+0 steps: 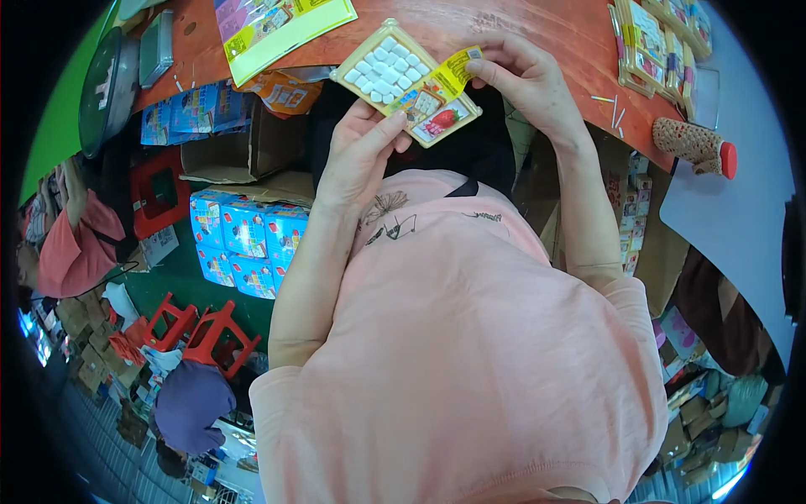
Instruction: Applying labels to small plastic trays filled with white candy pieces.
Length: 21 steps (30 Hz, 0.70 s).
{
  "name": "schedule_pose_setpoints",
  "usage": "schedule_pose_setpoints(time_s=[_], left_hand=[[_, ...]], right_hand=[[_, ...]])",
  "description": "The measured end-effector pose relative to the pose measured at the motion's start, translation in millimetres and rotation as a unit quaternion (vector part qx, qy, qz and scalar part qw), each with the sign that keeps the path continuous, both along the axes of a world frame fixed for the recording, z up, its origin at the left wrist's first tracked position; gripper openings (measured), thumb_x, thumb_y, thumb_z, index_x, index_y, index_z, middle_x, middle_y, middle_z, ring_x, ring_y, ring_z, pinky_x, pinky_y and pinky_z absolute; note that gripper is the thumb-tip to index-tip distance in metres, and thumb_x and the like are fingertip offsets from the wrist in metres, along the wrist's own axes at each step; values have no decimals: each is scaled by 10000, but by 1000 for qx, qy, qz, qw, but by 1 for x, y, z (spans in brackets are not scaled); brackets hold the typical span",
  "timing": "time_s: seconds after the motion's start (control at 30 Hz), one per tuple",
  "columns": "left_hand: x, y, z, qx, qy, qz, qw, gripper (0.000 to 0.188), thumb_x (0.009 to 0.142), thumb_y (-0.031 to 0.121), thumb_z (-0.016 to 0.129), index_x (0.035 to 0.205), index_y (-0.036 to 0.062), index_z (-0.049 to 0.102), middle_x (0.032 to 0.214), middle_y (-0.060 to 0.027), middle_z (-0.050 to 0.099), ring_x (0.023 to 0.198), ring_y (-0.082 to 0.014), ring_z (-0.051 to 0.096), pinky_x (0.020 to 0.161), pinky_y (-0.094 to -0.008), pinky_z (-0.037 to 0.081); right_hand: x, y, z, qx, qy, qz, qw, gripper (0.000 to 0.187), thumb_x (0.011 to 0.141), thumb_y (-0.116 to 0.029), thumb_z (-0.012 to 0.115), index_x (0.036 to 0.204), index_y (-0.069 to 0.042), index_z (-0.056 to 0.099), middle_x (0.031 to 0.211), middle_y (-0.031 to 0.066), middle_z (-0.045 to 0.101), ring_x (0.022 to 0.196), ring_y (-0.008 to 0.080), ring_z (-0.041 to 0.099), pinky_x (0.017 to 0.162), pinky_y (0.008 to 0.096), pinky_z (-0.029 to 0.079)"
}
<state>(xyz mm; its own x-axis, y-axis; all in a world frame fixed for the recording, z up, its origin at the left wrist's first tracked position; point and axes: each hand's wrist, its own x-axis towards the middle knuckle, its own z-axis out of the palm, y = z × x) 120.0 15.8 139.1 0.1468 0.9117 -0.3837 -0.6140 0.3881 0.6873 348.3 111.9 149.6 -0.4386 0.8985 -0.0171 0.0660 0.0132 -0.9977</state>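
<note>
My left hand (368, 151) grips the lower edge of a flat cream tray (386, 27), thumb over the front. White rounded blocks (388, 71) fill its upper-left part, and a strawberry picture card (439, 123) sits at its lower right. A yellow printed label strip (449, 77) crosses the tray between them. My right hand (531, 88) pinches the upper-right end of this strip between thumb and fingers, and that end stands off the tray's edge. Whether the rest of the strip sticks to the tray I cannot tell.
Yellow printed sheets (281, 34) lie on the red-brown table (554, 21). Packed trays (651, 50) are stacked at the right, near a red-capped bottle in a knitted cover (688, 144). Blue boxes (248, 235) and red stools (220, 336) stand at the left; people are beyond.
</note>
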Motion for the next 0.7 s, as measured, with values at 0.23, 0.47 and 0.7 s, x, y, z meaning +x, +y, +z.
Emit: schedule_pose_setpoints(time_s=[0.23, 0.47, 0.7], left_hand=[[-13, -11, 15, 91, 104, -9, 990, 439, 862, -45, 702, 1273, -17, 550, 1247, -122, 634, 1143, -183, 612, 1010, -335, 478], [-15, -7, 30, 337, 301, -95, 887, 289, 770, -76, 719, 1039, 11, 659, 1127, -130, 706, 955, -177, 600, 870, -295, 491], [-1, -10, 58, 504, 414, -94, 752, 270, 709, 50, 745, 971, 88, 693, 1104, -93, 696, 953, -243, 593, 875, -365, 450]], right_hand=[[19, -6, 21, -47, 70, 99, 992, 121, 926, -61, 654, 1032, -44, 708, 972, 49, 695, 809, 82, 630, 623, 201, 487], [25, -5, 23, 79, 59, 152, 983, 130, 906, -92, 669, 999, -41, 744, 1107, 108, 650, 861, 142, 613, 698, 249, 488], [21, -9, 65, 161, 31, 287, 944, 286, 884, -130, 699, 1141, -27, 629, 1037, 109, 592, 932, 192, 585, 779, 316, 472]])
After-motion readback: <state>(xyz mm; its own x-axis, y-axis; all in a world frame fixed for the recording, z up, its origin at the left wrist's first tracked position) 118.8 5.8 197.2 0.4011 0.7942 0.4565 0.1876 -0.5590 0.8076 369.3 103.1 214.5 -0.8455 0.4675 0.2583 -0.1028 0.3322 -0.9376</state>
